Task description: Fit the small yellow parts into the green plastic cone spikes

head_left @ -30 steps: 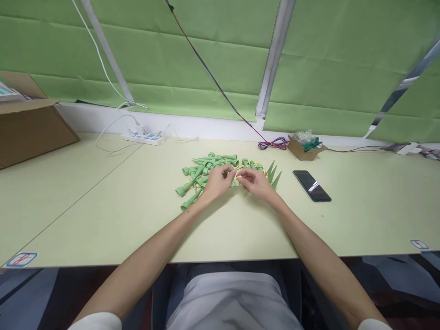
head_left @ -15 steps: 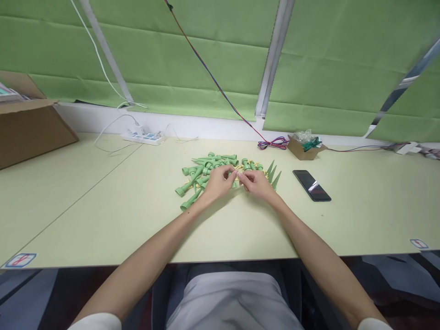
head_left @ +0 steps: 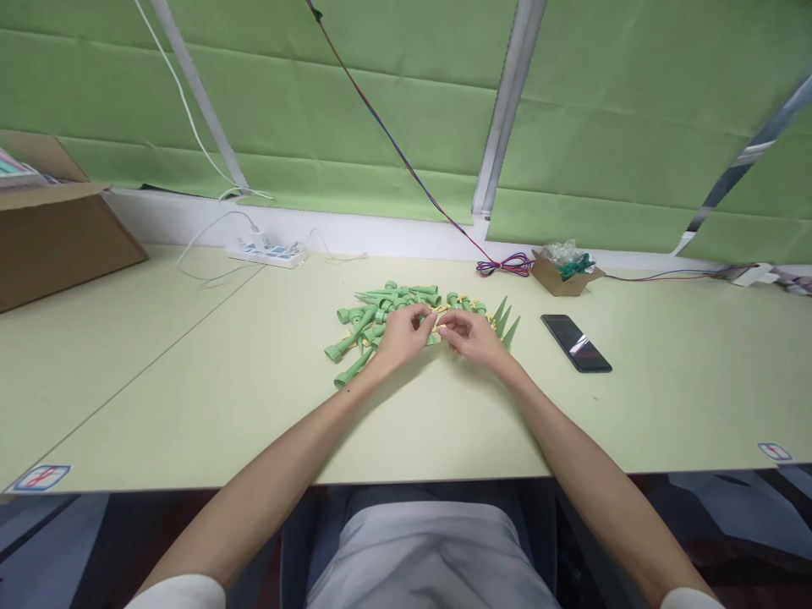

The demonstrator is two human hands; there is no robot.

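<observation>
Green plastic spikes and tubes [head_left: 359, 323] lie in a loose pile on the pale table, beyond and left of my hands. My left hand [head_left: 408, 332] is closed in a pinch at the pile's near edge; what its fingertips hold is too small to name. Just to its right, my right hand [head_left: 468, 332] is pinched too, with a small yellowish piece at its fingertips. Small yellow parts and green caps [head_left: 466, 303] lie behind my right hand, and pointed green spikes [head_left: 502, 320] to its right.
A black phone [head_left: 576, 342] lies to the right. Behind it are a small cardboard box [head_left: 559, 279] with plastic bags and a coiled cable [head_left: 506, 266]. A power strip [head_left: 267, 253] and a large cardboard box [head_left: 63, 245] stand at the left.
The fingertips of my two hands have parted slightly, and a small yellowish piece now shows between them. The pile looks unchanged.
</observation>
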